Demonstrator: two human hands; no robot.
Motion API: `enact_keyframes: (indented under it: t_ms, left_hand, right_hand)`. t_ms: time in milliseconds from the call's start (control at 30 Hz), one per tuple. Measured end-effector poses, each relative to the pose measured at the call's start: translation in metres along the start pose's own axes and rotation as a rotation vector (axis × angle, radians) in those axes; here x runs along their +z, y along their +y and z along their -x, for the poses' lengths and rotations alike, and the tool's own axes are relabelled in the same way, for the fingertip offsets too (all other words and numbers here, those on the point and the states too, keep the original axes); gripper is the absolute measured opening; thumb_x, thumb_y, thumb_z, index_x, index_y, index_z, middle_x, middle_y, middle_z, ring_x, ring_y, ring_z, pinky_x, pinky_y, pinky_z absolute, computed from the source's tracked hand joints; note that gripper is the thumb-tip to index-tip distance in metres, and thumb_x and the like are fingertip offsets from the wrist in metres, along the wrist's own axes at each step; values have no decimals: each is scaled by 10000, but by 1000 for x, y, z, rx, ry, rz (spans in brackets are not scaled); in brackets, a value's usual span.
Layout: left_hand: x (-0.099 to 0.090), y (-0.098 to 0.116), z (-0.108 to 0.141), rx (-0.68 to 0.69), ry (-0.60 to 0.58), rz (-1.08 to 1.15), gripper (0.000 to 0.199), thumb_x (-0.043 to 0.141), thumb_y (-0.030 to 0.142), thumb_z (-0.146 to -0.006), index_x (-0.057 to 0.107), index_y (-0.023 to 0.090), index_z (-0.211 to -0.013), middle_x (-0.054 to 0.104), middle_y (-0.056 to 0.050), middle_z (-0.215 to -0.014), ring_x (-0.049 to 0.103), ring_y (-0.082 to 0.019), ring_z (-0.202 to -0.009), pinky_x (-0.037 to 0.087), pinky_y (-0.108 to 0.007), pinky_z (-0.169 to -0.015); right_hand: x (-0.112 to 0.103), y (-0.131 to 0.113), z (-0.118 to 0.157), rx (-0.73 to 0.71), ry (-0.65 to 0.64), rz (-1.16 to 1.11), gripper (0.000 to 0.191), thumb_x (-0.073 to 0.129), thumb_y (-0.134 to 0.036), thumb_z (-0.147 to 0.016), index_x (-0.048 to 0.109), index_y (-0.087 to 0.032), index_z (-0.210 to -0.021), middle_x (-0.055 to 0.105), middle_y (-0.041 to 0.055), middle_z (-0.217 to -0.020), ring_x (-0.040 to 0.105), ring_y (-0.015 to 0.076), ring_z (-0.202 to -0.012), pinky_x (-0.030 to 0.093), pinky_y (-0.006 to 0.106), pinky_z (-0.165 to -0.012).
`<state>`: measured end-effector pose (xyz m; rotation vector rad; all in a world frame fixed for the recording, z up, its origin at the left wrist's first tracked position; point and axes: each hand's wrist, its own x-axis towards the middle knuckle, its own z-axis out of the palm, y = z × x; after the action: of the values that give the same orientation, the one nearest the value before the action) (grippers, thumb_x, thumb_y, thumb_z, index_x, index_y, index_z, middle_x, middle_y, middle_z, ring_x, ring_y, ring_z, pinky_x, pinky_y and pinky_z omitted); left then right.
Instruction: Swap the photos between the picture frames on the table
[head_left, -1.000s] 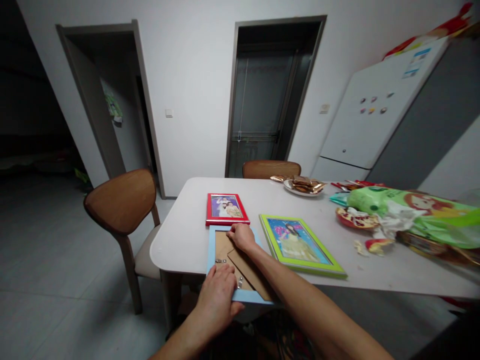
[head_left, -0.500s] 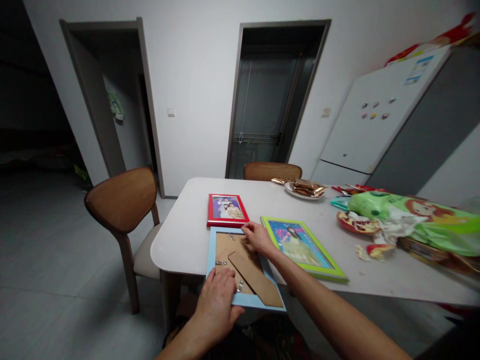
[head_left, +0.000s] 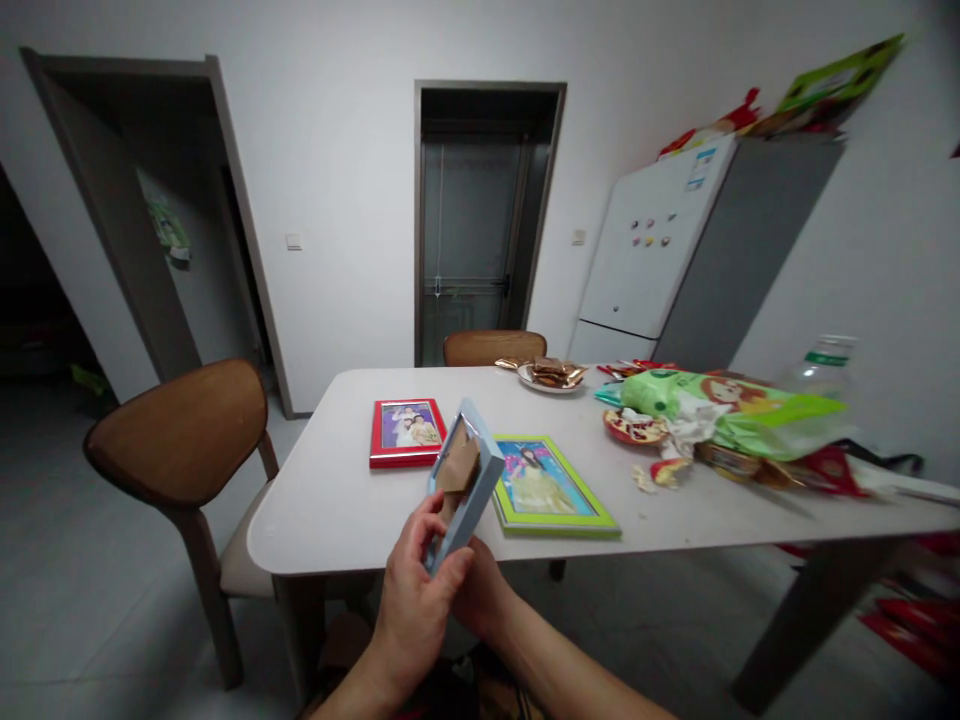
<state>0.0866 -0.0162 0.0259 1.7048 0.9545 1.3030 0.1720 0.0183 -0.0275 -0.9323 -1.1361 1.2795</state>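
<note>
A light-blue picture frame (head_left: 476,490) is held up off the table, tilted on edge with its brown backing turned partly toward me. My left hand (head_left: 421,575) is closed around its lower end, thumb on the near side and fingers over the backing. Behind and below that end, my right hand (head_left: 481,592) grips the frame too; its fingers are mostly hidden. Left of the blue frame, a red picture frame (head_left: 407,462) lies photo side up on the table. A green picture frame (head_left: 559,525) lies face up to the right, close to the blue one.
The white table (head_left: 322,500) has a rounded left corner, with a wooden chair (head_left: 180,440) beside it. Farther right are a plate (head_left: 551,388) of wrapped snacks, an opened pomegranate (head_left: 636,428), peel pieces (head_left: 667,472) and a green package (head_left: 739,405). Another chair (head_left: 495,347) stands behind.
The blue frame has gone from lying nearly flat at the table edge to being raised and tilted. My right hand has moved from its top edge to its lower end. The view has turned right.
</note>
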Motion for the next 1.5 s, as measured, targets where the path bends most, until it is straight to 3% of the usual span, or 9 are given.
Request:
enact_keyframes:
  t_ms: [100,200,333,433,700,933,1100,1267,1500]
  left_hand:
    - [9,11,-16,37,48,56,336,581,253,-695,400,229,-977,358,-67,-1306,364,-218,-1179,346,-361,-942]
    - [19,20,-37,62,8,257,627,614,219,-666,266,239,-1187,447,-72,-1235,442,-202,-1114,357,-363,-939]
    - [45,3,-59,-80,-82,500,663,606,157,-668,263,182,-1236,555,-87,-1114,559,-190,-964,432,-345,-862]
    - [68,-25,-67,-169,-106,370,553,557,62,-668,361,135,-1180,553,-105,-1132,536,-173,-1012,426,-297,-872]
    - [93,-73,-72,-252,-101,22,369,590,76,-629,558,182,-981,629,-62,-1005,557,-200,-964,392,-327,-877]
    - [66,-91,-72,-326,-44,2,459,656,139,-581,548,147,-1027,580,-126,-1091,535,-235,-995,379,-319,-868]
    - [18,-106,-86,-422,132,93,442,627,155,-637,503,110,-1059,533,-163,-1136,510,-218,-1033,370,-301,-873]
    - [-17,-114,-90,-525,296,236,327,601,163,-677,508,122,-989,546,-149,-1096,519,-194,-1014,401,-277,-821]
    - [-34,-111,-85,-623,409,504,174,576,140,-703,515,127,-866,616,-71,-798,602,-131,-749,448,-244,-691]
  right_hand:
    - [-20,-18,-10,34,208,-174,380,453,-483,-701,518,-196,-940,586,26,-719,538,137,-601,443,253,-556]
    - [-70,-45,-24,9,343,-73,474,513,-401,-682,477,-182,-1101,615,22,-762,558,138,-616,444,241,-559]
    - [-149,-75,-41,32,521,383,590,522,-270,-686,379,-127,-1240,619,2,-691,549,107,-537,427,208,-522]
    - [-194,-85,-51,90,566,804,549,497,-268,-708,405,-114,-1227,641,36,-737,578,116,-588,421,195,-517]
    - [-227,-66,-58,222,573,1247,435,512,-300,-688,565,-109,-1075,661,101,-871,606,181,-767,436,238,-659]
    - [-207,-64,-63,121,546,1394,407,446,-252,-730,544,-105,-1098,595,128,-1049,558,206,-926,399,283,-796]
    - [-124,-47,-93,-225,190,1487,369,401,-227,-775,530,-119,-1104,569,97,-1098,509,171,-996,357,273,-862]
    - [-41,-14,-134,-343,-62,1514,432,524,-254,-711,497,-173,-1134,551,82,-1112,482,194,-1003,354,283,-838]
    - [-16,-4,-145,-368,-103,1587,211,508,-223,-726,575,-167,-918,541,104,-991,443,222,-961,337,334,-796]
